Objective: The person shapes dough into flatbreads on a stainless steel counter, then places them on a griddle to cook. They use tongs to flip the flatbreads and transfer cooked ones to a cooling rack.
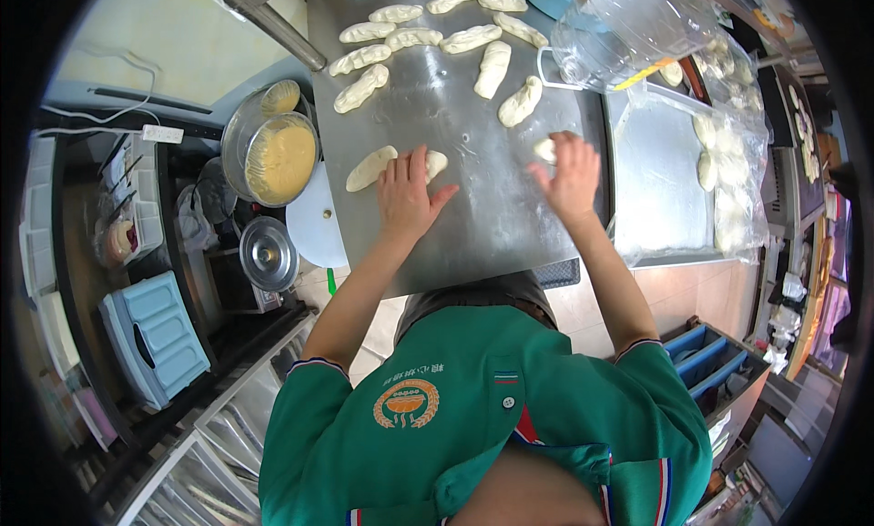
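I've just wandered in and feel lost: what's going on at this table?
A person in a green polo shirt is working with dough at a metal table. The left hand lies over dough that shows on both sides of it; whether that is one piece or two is hidden. The right hand is at another dough piece, which it partly covers. Toward the far end, elongated dough pieces lie spread on the table.

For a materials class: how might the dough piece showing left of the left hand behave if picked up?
The dough piece would probably droop: it looks soft and elongated. It might dent easily, given its smooth, unbaked-looking surface. Its rounded shape may roll if pushed.
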Demonstrator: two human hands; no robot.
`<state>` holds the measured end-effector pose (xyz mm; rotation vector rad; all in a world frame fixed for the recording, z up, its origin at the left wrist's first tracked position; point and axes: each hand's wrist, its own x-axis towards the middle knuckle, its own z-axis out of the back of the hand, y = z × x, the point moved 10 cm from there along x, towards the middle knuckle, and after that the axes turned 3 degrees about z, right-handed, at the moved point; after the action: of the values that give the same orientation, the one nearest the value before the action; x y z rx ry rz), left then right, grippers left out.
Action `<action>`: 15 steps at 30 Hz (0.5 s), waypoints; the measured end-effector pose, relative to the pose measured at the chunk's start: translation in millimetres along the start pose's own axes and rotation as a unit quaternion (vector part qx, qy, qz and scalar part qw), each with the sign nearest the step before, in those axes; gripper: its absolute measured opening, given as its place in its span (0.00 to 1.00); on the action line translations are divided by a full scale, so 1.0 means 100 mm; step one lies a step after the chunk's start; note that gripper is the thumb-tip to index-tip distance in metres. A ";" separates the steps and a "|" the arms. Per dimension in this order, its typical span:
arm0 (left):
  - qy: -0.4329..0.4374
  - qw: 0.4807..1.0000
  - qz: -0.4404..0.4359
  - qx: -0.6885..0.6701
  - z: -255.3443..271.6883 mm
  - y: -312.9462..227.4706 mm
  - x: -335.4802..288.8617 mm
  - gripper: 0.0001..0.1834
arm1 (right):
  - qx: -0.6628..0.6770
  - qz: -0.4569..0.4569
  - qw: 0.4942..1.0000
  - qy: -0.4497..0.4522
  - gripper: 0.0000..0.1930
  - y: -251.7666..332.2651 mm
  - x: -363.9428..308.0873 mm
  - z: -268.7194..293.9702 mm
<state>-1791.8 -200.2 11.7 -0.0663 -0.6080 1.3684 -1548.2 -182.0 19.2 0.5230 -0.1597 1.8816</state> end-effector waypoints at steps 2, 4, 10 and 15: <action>0.081 0.996 -0.032 0.029 -0.10 0.01 -0.08 0.36 | -0.065 0.057 0.992 0.090 0.28 0.25 -0.07 -0.11; 0.121 0.990 -0.048 0.053 -0.23 0.06 -0.17 0.36 | 0.037 -0.012 0.985 0.166 0.33 0.17 -0.10 -0.31; 0.145 0.984 -0.086 0.063 -0.65 0.13 -0.25 0.26 | -0.009 -0.004 0.994 0.108 0.44 0.28 -0.18 -0.45; 0.153 0.987 0.009 -0.047 -0.66 0.29 -0.08 0.24 | 0.093 0.052 0.972 0.210 0.35 0.61 -0.59 -0.68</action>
<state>-1788.9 -181.8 -58.3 -0.3530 -0.4126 1.3137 -1606.7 -231.1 -57.9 0.2335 0.2758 2.0777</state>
